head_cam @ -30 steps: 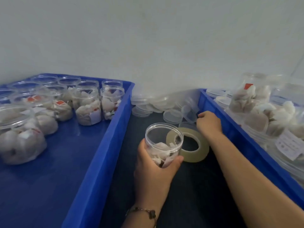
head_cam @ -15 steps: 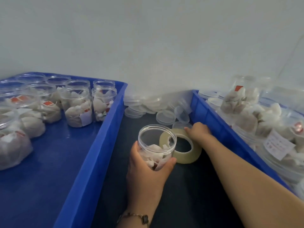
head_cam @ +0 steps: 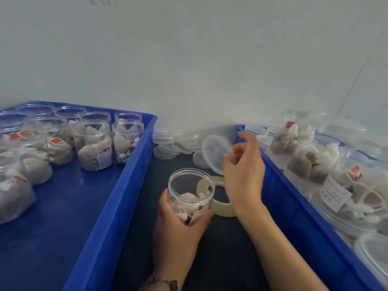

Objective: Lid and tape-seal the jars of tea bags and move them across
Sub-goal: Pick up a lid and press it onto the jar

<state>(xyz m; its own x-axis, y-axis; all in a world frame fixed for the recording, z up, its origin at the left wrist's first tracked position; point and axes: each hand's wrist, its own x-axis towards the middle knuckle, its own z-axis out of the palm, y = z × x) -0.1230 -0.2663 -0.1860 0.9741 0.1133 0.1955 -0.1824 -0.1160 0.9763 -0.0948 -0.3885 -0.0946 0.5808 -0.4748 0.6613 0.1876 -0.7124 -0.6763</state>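
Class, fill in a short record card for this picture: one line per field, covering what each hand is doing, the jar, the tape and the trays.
Left hand: grips an open jar of tea bags, no lid on it
Right hand: raised, pinching a clear lid
Tape roll: flat on the dark surface behind the jar
Spare lids: piled by the wall
Left blue tray: unlidded filled jars
Right blue tray: more filled jars, some lying on their sides

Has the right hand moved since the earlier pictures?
Yes. The right hand has lifted off the far rim of the tape roll and now holds a clear lid above it.
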